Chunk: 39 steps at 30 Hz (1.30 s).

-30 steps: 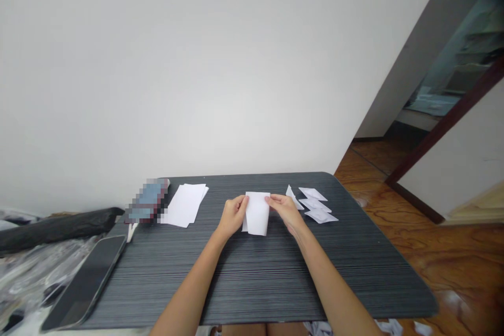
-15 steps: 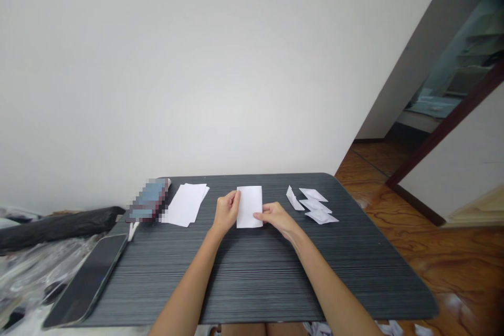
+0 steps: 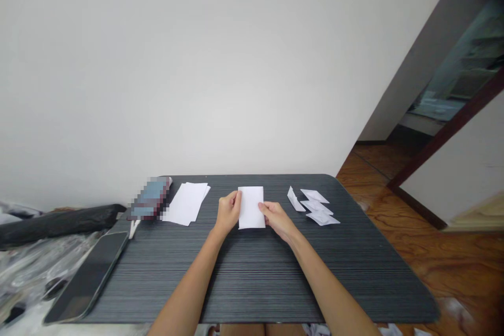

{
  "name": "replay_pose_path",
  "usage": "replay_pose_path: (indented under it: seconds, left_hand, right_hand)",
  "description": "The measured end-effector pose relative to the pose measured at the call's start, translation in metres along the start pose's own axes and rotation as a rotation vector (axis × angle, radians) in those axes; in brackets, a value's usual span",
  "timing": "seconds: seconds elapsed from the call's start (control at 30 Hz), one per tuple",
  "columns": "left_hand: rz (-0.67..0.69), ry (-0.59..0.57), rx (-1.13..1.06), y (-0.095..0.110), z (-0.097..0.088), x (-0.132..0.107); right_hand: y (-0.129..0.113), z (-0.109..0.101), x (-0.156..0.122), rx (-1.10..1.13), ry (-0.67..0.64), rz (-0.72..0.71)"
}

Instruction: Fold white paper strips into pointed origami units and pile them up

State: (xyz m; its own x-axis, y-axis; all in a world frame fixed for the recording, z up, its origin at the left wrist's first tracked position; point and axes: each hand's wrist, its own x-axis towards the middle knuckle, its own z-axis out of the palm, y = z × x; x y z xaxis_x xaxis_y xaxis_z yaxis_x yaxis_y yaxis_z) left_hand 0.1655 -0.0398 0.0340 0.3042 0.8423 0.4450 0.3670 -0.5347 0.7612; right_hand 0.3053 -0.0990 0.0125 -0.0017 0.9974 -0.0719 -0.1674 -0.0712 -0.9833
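Observation:
A small white sheet of paper [image 3: 251,206], folded into a narrow rectangle, lies flat near the middle of the dark striped table [image 3: 252,278]. My left hand [image 3: 227,213] pinches its left edge with curled fingers. My right hand [image 3: 276,218] presses on the sheet's lower right edge, fingers pressed together. To the left lies a stack of plain white sheets [image 3: 186,202]. Several folded white paper shapes [image 3: 315,205] lie to the right of my hands.
A blurred box-like object [image 3: 150,198] sits at the table's back left. A dark phone [image 3: 88,276] lies at the left edge, a black bag [image 3: 59,223] beyond it. A white wall is behind; wooden floor and a doorway lie to the right.
The sheet was held up slightly and partly folded; it now lies flat as a neat rectangle. My right hand slid from its top right corner down to its lower right edge.

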Motion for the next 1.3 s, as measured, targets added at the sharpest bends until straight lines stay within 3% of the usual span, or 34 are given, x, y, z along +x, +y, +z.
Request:
replay_pose_path:
  seconds: [0.07,0.17,0.33,0.53,0.7,0.83,0.9,1.03,1.17,1.3]
  left_hand:
    - [-0.033,0.036,-0.01,-0.003,-0.003,0.002]
    - [-0.061,0.061,-0.038,-0.008,-0.008,0.005]
    - [-0.111,0.206,-0.095,-0.016,-0.019,0.012]
    - [-0.075,-0.075,-0.183,-0.012,-0.006,0.006]
    - [-0.077,-0.155,-0.278,-0.007,0.001,0.002]
    - [-0.139,-0.353,-0.418,-0.006,-0.003,0.003]
    - [-0.171,-0.371,-0.463,-0.007,-0.004,0.004]
    - [-0.223,-0.284,-0.57,-0.006,-0.003,0.004]
    - [-0.266,-0.369,-0.734,-0.004,-0.003,0.002]
    - [-0.234,-0.383,-0.745,-0.001,-0.008,0.002]
  right_hand:
    - [-0.002,0.0,-0.003,0.052,-0.133,0.046]
    - [-0.006,-0.004,-0.008,0.091,-0.222,0.104]
    - [-0.014,-0.016,-0.014,0.029,-0.407,0.268]
    - [-0.017,-0.021,-0.007,-0.065,-0.046,-0.077]
    - [-0.012,-0.02,-0.001,-0.162,0.101,-0.127]
    - [-0.01,-0.025,0.001,-0.079,0.205,-0.18]
    - [-0.01,-0.026,0.002,-0.038,0.196,-0.183]
    - [-0.011,-0.027,0.001,0.065,0.119,-0.217]
    - [-0.012,-0.03,0.0,0.102,0.101,-0.261]
    - [-0.015,-0.035,-0.003,0.025,0.1,-0.276]
